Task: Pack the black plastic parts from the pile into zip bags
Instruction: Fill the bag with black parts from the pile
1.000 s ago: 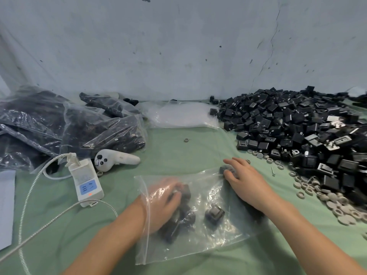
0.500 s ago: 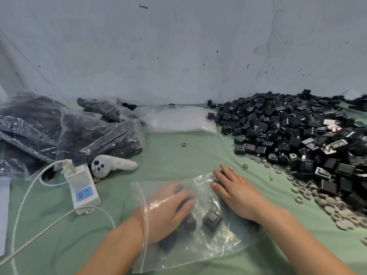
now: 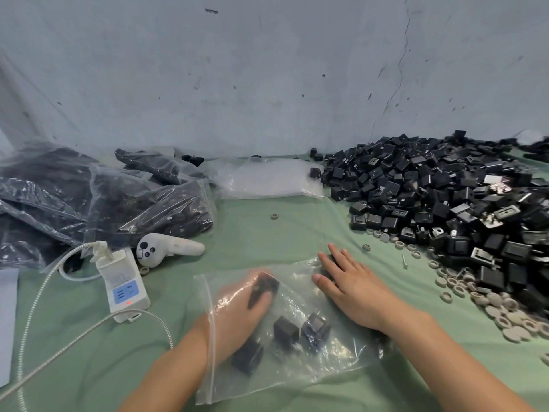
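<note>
Deeper into the bag [image 3: 282,374] than a second ago, my left hand [image 3: 237,310] now has three parts [image 3: 286,331] lying loose beside it.
Thumb and fingers curl round one black part [image 3: 264,288], blurred through the plastic; the loose parts lie in the bag beside my wrist. My right hand [image 3: 356,292] lies flat on the bag, fingers straight, holding nothing. The pile [image 3: 430,197] sits to my right.
</note>
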A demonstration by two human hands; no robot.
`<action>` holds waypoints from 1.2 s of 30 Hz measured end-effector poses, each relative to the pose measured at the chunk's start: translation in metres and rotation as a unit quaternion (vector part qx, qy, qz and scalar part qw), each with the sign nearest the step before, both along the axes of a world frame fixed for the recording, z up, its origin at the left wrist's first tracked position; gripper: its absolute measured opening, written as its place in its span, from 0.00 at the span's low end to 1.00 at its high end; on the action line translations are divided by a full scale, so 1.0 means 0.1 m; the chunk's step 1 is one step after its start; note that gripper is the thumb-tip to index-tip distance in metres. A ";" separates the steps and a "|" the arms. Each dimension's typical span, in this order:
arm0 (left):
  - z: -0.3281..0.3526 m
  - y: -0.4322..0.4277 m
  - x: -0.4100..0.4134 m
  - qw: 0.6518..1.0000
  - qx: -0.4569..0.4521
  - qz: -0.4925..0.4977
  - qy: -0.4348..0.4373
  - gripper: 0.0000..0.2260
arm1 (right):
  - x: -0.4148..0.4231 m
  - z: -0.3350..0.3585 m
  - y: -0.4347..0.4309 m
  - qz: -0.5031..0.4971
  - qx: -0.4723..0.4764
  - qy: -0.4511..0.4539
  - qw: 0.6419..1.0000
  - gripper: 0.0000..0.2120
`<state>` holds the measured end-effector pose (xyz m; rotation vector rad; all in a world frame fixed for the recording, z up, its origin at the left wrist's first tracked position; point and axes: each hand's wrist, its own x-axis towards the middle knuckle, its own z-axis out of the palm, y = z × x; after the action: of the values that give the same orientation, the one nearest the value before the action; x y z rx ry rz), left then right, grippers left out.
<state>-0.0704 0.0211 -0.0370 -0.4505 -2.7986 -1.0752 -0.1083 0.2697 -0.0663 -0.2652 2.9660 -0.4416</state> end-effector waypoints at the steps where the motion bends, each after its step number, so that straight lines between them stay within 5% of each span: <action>1: 0.00 -0.01 0.00 1.000 -0.016 0.011 0.020 0.08 | 0.00 0.00 0.00 -0.001 0.000 0.001 1.000 0.35; 8: -0.05 0.01 0.00 0.993 0.079 0.069 -0.056 0.09 | 0.00 0.00 0.00 -0.003 -0.002 -0.001 1.000 0.34; 12: -0.08 -0.07 -0.02 0.999 0.006 0.050 0.004 0.17 | 0.00 0.00 0.00 -0.004 -0.002 -0.003 1.000 0.35; 17: -0.05 -0.27 -0.05 0.999 -0.027 -0.044 -0.011 0.06 | 0.00 0.01 0.00 -0.005 -0.015 -0.005 1.000 0.37; 20: 0.01 -0.25 -0.02 0.989 -0.079 -0.102 0.075 0.11 | 0.01 0.03 0.00 -0.007 -0.035 -0.009 0.999 0.41; 23: 0.02 -0.16 -0.02 0.979 -0.105 -0.152 0.091 0.12 | 0.02 0.05 -0.01 -0.009 -0.044 -0.011 0.999 0.35; 29: -0.04 -0.06 -0.13 0.976 -0.127 -0.151 0.093 0.11 | 0.04 0.23 0.10 -0.087 -0.313 0.016 0.945 0.22; 36: -0.11 0.07 -0.25 0.983 -0.045 -0.178 0.026 0.19 | 0.03 0.10 0.07 -0.058 -0.078 0.008 0.995 0.27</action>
<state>-0.0958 0.0281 -0.0482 -1.0037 -2.7936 -0.9772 -0.1054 0.2766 -0.0563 -0.1118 2.9762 -0.6895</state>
